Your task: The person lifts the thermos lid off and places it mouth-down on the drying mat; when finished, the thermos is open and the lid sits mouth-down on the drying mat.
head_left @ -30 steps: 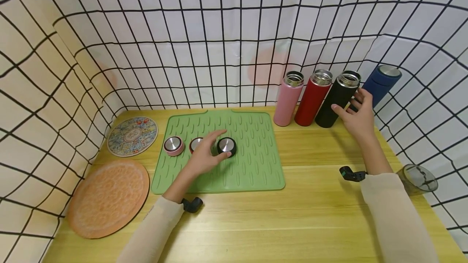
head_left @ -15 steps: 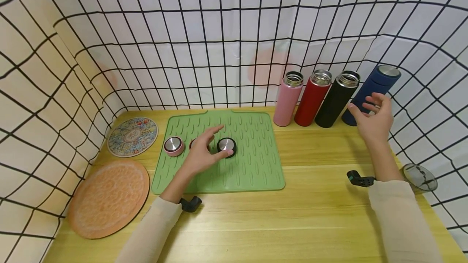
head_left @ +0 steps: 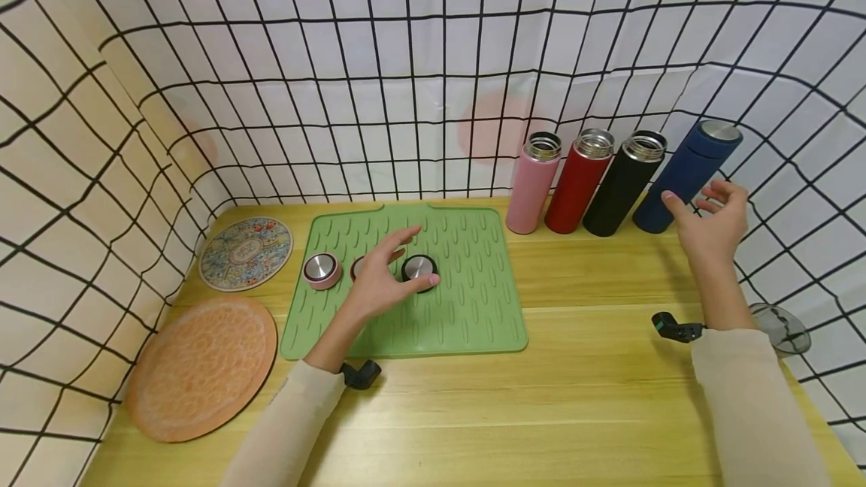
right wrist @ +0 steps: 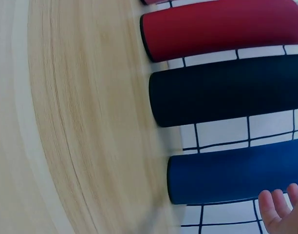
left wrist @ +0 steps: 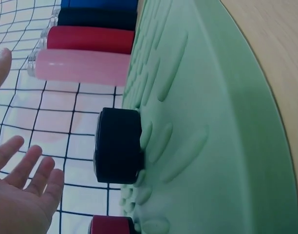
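My left hand [head_left: 379,284] hovers with fingers spread over the green drying mat [head_left: 473,314], holding nothing. Beneath it sit a black bottle lid [left wrist: 119,145] and a red lid [left wrist: 111,225], partly covered by the hand in the head view. A pink lid [head_left: 321,270] lies to their left. Beside the blue vacuum bottle [head_left: 686,175], lid on and upright, is my right hand [head_left: 717,228], thumb and fingers apart on either side of it. Whether it touches the bottle, I cannot tell. Lidless black [head_left: 619,190], red [head_left: 577,186] and pink [head_left: 533,186] bottles stand in a row to its left.
A round patterned coaster [head_left: 246,252] and a larger orange round mat [head_left: 203,368] lie on the left of the wooden table [head_left: 528,412]. A clear dark cup [head_left: 781,328] stands at the right edge. Grid-patterned sheeting [head_left: 386,111] encloses the back and sides.
My right hand has moved rightward from beside the black bottle to the blue bottle. The left hand stays over the lids with only a slight shift.
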`<action>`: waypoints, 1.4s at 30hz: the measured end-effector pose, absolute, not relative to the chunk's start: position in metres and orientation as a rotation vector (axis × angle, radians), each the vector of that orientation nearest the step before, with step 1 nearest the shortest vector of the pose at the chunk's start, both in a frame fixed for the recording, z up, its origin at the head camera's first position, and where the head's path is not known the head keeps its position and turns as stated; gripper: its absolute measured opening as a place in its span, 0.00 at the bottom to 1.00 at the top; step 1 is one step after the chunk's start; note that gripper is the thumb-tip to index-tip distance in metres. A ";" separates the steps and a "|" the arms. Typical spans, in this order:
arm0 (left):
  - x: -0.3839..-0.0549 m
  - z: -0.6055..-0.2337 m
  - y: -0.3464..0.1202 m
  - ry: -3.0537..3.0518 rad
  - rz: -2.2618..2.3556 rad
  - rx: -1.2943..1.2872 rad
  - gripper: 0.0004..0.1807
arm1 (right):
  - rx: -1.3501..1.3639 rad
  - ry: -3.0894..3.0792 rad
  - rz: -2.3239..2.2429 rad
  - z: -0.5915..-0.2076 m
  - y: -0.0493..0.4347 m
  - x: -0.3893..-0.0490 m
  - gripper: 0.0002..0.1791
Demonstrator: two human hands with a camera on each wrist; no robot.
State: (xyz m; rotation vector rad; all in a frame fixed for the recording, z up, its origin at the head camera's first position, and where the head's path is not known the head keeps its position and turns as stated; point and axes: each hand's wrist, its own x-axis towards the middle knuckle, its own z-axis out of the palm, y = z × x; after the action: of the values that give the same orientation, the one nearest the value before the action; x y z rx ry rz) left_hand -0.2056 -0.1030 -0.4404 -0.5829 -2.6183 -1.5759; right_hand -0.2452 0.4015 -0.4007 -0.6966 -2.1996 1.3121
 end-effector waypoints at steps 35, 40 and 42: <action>-0.203 -0.436 -0.073 -2.531 -1.631 -0.826 0.48 | -0.720 -2.170 1.570 -0.406 0.417 -0.273 0.47; -0.201 -0.432 -0.069 -2.532 -1.634 -0.845 0.49 | -0.593 -2.118 1.575 -0.407 0.407 -0.259 0.46; -0.200 -0.432 -0.069 -2.529 -1.632 -0.856 0.49 | -0.559 -2.086 1.583 -0.406 0.402 -0.253 0.45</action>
State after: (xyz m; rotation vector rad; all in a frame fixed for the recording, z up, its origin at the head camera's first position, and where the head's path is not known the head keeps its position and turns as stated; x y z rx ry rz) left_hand -0.2001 -0.0685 -0.4315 -0.8562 -2.5288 -1.6323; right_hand -0.2528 0.4017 -0.4058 -0.5595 -2.0860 1.5832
